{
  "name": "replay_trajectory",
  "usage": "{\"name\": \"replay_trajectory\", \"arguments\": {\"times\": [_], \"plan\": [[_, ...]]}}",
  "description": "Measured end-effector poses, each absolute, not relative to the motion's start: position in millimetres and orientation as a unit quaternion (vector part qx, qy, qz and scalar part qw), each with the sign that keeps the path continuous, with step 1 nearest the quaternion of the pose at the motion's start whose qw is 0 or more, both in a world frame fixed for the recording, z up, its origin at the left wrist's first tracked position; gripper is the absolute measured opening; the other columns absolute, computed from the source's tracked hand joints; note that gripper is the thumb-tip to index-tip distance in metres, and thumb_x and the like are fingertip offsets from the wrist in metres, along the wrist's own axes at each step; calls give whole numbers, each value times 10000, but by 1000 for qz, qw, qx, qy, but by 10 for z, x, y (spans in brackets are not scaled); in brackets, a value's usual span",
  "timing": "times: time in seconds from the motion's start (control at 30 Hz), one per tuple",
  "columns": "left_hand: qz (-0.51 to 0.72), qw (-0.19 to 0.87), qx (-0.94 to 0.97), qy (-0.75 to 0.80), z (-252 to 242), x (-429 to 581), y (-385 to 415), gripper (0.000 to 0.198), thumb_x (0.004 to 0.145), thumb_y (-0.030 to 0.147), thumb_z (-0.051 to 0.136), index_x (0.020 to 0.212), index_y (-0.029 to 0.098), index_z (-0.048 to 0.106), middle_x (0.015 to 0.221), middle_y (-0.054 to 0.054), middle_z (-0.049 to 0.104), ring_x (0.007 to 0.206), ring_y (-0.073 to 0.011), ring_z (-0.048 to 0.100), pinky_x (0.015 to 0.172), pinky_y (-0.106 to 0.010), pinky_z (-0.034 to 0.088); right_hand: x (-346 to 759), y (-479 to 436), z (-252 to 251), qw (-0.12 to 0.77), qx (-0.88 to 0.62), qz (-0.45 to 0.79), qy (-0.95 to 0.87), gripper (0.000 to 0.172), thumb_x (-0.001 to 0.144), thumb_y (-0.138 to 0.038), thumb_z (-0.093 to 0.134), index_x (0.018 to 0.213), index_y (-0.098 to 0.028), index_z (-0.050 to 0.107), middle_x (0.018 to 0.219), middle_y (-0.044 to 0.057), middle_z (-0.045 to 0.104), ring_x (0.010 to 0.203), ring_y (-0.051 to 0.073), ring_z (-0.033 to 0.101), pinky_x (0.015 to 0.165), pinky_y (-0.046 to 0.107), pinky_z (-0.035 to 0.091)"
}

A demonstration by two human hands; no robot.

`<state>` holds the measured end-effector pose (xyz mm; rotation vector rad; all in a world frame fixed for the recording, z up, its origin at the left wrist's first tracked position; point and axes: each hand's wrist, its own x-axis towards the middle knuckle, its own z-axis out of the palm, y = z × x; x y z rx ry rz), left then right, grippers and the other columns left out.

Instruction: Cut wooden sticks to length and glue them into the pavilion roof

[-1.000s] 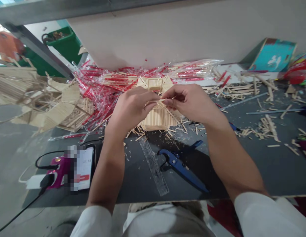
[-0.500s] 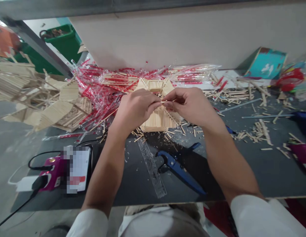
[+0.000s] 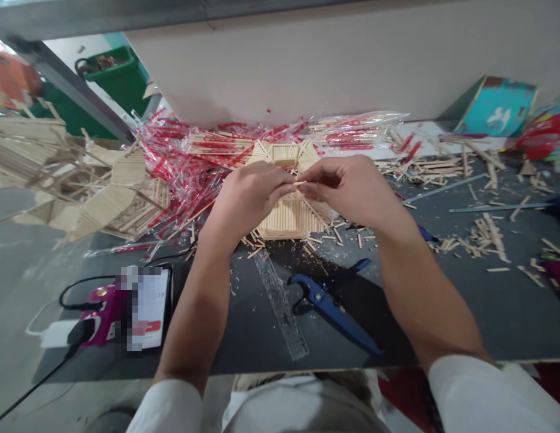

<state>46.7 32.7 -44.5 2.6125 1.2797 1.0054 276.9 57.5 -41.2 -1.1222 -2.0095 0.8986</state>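
Observation:
Above a small structure of glued wooden sticks [image 3: 286, 221], my left hand [image 3: 250, 195] and my right hand [image 3: 347, 186] meet at their fingertips. Between them is a short thin wooden stick [image 3: 300, 183], pinched from both sides. Both hands are closed, thumb against forefinger. The structure has layered, slanted panels and stands on the dark table, partly hidden under my hands. Just in front of it lie a clear plastic ruler [image 3: 282, 307] and a blue hand cutter [image 3: 336, 310].
Red-and-clear wrappers [image 3: 184, 162] with sticks heap up behind and to the left. A larger stick construction [image 3: 90, 198] stands at left. A phone [image 3: 151, 307] and purple power strip [image 3: 99, 313] lie front left. Cut stick pieces [image 3: 482, 240] are scattered at right, before a teal box [image 3: 498, 111].
The view has shifted slightly. My hands stay over the structure, pinching the small stick, with little visible movement.

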Motion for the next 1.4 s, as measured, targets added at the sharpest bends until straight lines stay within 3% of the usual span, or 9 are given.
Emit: {"name": "replay_trajectory", "arguments": {"times": [0.3,0.43,0.6,0.83,1.03,1.17,1.4], "plan": [[333,36,847,413,-449,464,325,204,1091,329,652,1063,231,830,960,-43,826,901,-187,759,833,-333,564,2744,568,-423,338,-430,317,-775,389,934,-556,812,959,-170,853,838,77,777,725,181,655,691,359,483],[333,56,841,423,-451,423,333,173,1058,354,709,1096,235,828,1009,-42,837,916,-196,770,853,-345,576,2739,561,-418,341,-424,316,-777,294,937,-468,823,950,-176,852,828,63,778,729,177,665,696,350,488],[332,85,838,425,-329,257,302,295,980,434,813,1189,226,815,1150,-76,831,1058,-235,766,933,-374,597,2732,547,-397,339,-439,314,-771,230,925,-396,816,951,-170,848,815,67,770,727,181,664,694,350,505],[376,114,821,413,-295,139,286,99,988,321,787,1017,248,848,1057,-41,845,1015,-203,781,988,-375,608,2717,518,-361,329,-447,313,-770,148,917,-327,800,940,-183,827,823,70,774,723,188,668,725,387,535],[371,101,832,400,-310,191,328,142,1021,269,716,968,222,840,1012,-44,850,1020,-198,783,1001,-367,600,2699,524,-429,348,-433,370,-745,382,911,-446,831,1183,-184,777,951,91,800,831,222,741,743,384,589],[360,101,839,395,-302,166,344,140,1019,261,706,967,214,827,1020,-51,847,1021,-204,785,985,-370,607,2678,543,-502,347,-425,360,-754,321,948,-503,801,1012,-189,788,818,56,757,723,179,683,688,358,530],[284,48,849,443,-188,261,199,200,1078,273,625,1009,207,801,1009,-73,817,963,-199,755,897,-344,591,2658,540,-522,354,-416,354,-759,256,970,-444,779,954,-189,776,760,35,734,675,157,631,653,345,472]]}}
